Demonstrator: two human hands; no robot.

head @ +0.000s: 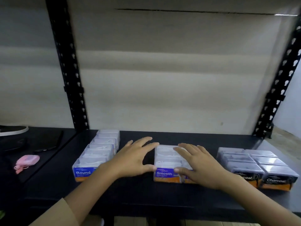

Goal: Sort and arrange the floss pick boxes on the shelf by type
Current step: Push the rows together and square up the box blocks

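While the Smooth boxes (164, 160) are being framed by both hands in the middle of the shelf (146, 196), nothing is being gripped. The left hand (133, 159) is being held open against the group's left side, fingers nearly straight and thumb touching the front corner. The right hand (198, 163) is being laid flat on the group's top (its thumb against the front label). The Round boxes (97, 154) are lined up just beyond the left hand, and the Charcoal boxes (260, 167) near the right hand.
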